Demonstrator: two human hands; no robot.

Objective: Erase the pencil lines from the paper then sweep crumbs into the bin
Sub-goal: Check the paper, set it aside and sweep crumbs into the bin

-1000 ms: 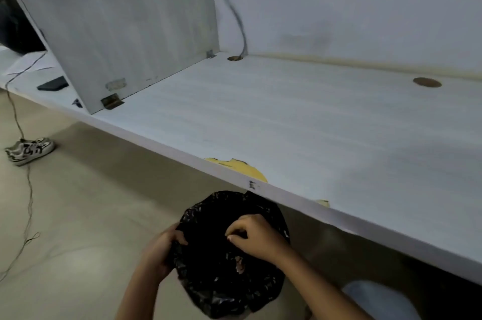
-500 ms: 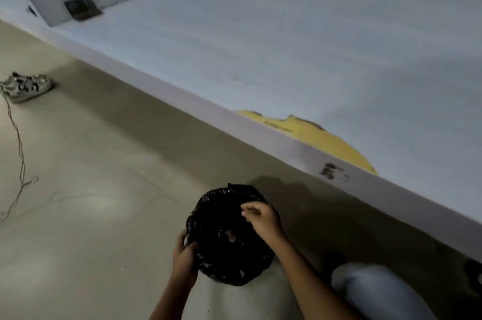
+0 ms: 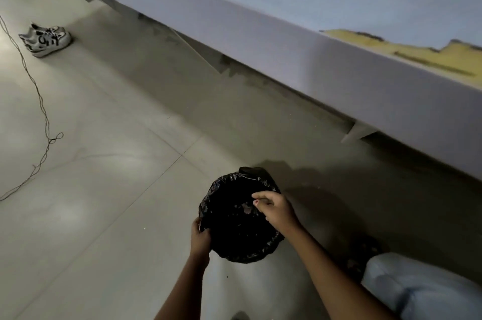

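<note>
1. Both hands are at the bin [image 3: 234, 231], which sits low in front of the person, below the bench [image 3: 300, 40] and out past its front edge.
2. Left hand [image 3: 199, 237]: it grips the near left part of the rim, fingers curled over the edge and the thumb on the outside against the black liner [image 3: 247, 249].
3. Right hand [image 3: 275, 208]: it hovers over the far right part of the opening, palm down, with the fingers [image 3: 260, 195] bent and bunched toward the thumb. The gap between them is closed. Whether anything is pinched there is too small to tell.
4. Black liner: it is folded over the rim all round and crumpled, with a flap sticking up at the far side. A few pale flecks show inside near the right fingertips; they may be scraps or glints on the plastic, and I cannot tell which.
5. Whether the bin's base touches the floor [image 3: 117, 189] is hidden; its shadow falls on the tiles just behind and to the right.
6. Along the bench's top front edge at the far right, a chipped yellow patch [image 3: 422, 56] shows.
7. A pair of black-and-white shoes [image 3: 45, 40] lies on the floor well off to the left, with a thin cord [image 3: 39, 100] trailing past it.
8. A knee in light denim [image 3: 417, 291] shows at the lower right.
</note>
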